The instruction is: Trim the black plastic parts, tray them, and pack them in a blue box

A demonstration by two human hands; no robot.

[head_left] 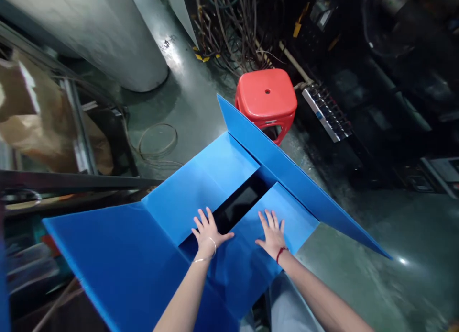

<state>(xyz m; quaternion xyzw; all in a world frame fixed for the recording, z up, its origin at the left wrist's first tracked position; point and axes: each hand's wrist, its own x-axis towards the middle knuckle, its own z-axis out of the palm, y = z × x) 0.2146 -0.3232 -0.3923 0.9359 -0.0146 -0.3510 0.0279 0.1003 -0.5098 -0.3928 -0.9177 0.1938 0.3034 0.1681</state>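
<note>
A large blue corrugated plastic box (210, 171) stands in front of me. Its two short flaps are folded inward, leaving a dark gap between them. The long flaps stick outward, one on the left (118, 265) and one on the far right side (279, 155). My left hand (208, 234), a bracelet at its wrist, is spread over the gap near the left flap. My right hand (271, 234), with a red cord at the wrist, rests with fingers apart on the near inward flap (287, 207). What lies inside the gap is too dark to make out.
Behind the box stands a red plastic stool (267, 95). A thick pale column (122, 40) rises at the upper left, and a loose cable (158, 145) lies on the floor. Bundled cables (233, 26) hang at the top. A metal rack (77, 126) with brown paper is at left.
</note>
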